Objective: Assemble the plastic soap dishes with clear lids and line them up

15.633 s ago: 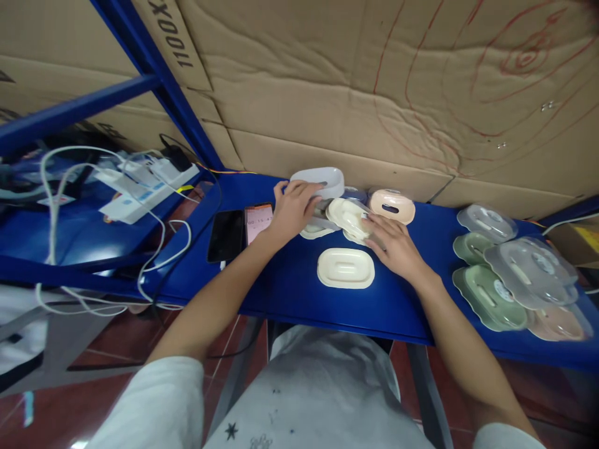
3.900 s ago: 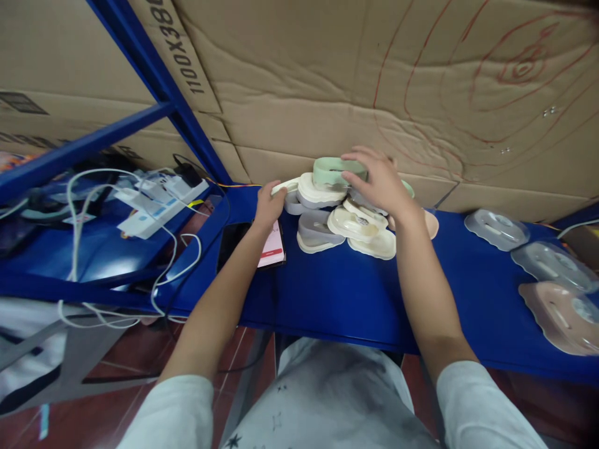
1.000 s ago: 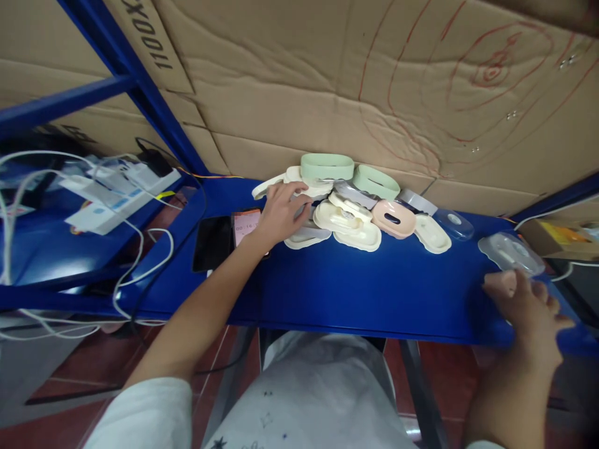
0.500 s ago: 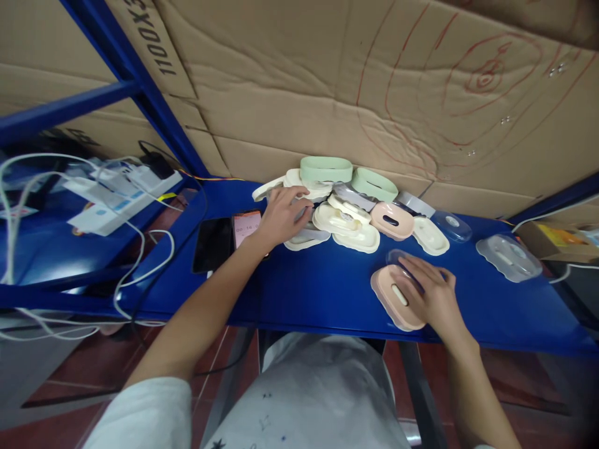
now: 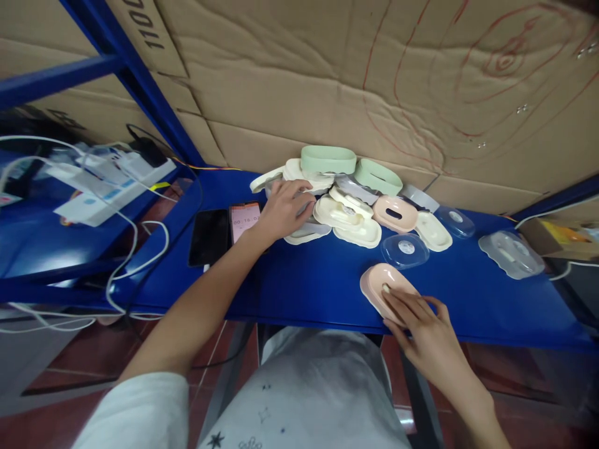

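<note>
- Head view: at four o'clock from the centre, your right hand (image 5: 416,318) lies on a glossy peach-pink oval plastic box (image 5: 378,287) standing on the smooth blue tabletop (image 5: 309,280).
- Its fingers press together over the slotted top, thumb apart at the six o'clock rim; whether they pinch anything cannot be told.
- A clear oval plastic cover (image 5: 393,251) lies at one o'clock from that box.
- Your left hand (image 5: 283,209) has bent, slightly parted fingers by cream oval plastic pieces (image 5: 341,215); contact cannot be told.
- At nine o'clock from it lies a phone with a lit pink screen (image 5: 242,221).
</note>
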Motion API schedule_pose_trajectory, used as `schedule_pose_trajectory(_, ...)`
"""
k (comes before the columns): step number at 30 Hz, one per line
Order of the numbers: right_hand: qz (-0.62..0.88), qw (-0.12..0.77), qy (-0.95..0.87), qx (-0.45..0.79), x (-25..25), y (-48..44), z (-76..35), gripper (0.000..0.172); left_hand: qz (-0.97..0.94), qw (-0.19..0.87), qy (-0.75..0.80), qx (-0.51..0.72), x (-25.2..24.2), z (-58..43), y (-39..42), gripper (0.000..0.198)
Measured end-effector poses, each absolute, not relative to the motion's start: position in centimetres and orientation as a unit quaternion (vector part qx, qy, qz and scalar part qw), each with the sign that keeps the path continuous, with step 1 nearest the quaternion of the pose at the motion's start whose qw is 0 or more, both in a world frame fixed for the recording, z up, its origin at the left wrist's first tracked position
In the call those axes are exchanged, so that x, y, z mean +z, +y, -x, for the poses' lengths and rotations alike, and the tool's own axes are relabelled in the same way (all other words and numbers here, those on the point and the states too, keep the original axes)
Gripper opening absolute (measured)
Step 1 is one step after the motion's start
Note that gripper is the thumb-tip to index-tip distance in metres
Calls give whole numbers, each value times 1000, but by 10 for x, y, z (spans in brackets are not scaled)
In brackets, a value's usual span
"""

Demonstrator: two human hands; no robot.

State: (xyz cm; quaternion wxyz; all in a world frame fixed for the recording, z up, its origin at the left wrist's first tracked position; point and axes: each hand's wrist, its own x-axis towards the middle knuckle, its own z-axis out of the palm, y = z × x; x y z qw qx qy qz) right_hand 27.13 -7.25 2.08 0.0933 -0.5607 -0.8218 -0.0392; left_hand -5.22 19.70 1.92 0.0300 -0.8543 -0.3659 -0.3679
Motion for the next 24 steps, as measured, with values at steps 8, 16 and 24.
schedule_pose_trajectory(8, 536, 127, -834, -13, 40, -44, -289, 59, 851, 45, -368, -372, 23, 52, 196, 17)
schedule_pose_trajectory(16, 567, 166, -796, -131, 17, 40, -320, 41, 854, 63, -351, -379, 24, 52, 195, 20)
schedule_pose_trajectory(24, 522, 160, -835, -65, 27, -8, -290, 39, 854, 67, -355, -375, 22, 54, 197, 19)
